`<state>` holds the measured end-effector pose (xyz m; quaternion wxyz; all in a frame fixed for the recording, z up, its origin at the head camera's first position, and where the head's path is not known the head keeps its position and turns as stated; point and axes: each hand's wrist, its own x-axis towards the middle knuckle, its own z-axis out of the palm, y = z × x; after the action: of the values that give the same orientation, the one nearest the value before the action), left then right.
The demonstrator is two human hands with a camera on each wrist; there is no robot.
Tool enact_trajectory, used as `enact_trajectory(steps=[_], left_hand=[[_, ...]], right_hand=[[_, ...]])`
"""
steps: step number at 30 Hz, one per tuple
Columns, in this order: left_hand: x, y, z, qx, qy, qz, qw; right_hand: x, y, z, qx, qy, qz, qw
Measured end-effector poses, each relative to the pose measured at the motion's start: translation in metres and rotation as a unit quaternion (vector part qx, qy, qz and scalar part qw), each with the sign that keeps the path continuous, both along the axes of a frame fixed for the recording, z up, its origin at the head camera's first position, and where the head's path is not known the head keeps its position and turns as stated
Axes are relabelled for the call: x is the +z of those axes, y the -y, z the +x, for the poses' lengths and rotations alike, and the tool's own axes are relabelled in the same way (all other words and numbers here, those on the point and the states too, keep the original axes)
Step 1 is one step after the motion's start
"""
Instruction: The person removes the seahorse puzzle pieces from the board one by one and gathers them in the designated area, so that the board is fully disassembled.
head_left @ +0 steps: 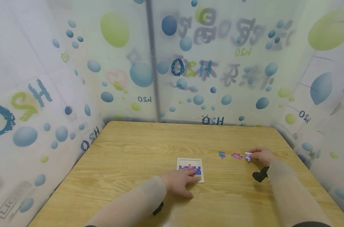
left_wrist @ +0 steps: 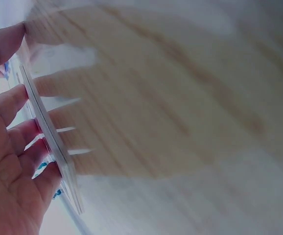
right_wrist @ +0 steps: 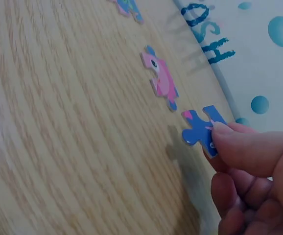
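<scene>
A small square jigsaw tray [head_left: 189, 159] lies on the table, with several purple and pink pieces [head_left: 186, 168] in its lower part and its upper part bare. My left hand [head_left: 178, 182] rests across its lower portion, fingers stretched over the pieces; the left wrist view has the fingertips along the tray's edge [left_wrist: 53, 137]. Between thumb and index finger, my right hand [right_wrist: 259, 161] pinches a blue jigsaw piece [right_wrist: 199, 128] with a pink corner, held at the table's right side. Left of it lies a pink jigsaw piece [right_wrist: 163, 81] showing an eye, then a blue-green jigsaw piece [head_left: 222, 154].
The wood-grain table [head_left: 126, 148] runs back to a white curtain [head_left: 172, 107] with blue and green dots. Similar curtains stand close along its left and right sides. A black strap [head_left: 260, 174] hangs at the right wrist.
</scene>
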<state>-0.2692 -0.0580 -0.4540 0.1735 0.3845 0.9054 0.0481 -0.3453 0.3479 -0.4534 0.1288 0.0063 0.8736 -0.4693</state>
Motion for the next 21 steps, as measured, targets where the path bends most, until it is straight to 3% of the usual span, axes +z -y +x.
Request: enact_trajectory(steps=[14, 21], left_hand=[[0.0, 0.0, 0.001, 0.003, 0.007, 0.001, 1.0], [0.0, 0.001, 0.001, 0.002, 0.001, -0.001, 1.0]], right_hand=[[-0.017, -0.004, -0.004, -0.031, -0.037, 0.116, 0.9921], [-0.013, 0.001, -0.002, -0.045, -0.025, 0.122, 0.9912]])
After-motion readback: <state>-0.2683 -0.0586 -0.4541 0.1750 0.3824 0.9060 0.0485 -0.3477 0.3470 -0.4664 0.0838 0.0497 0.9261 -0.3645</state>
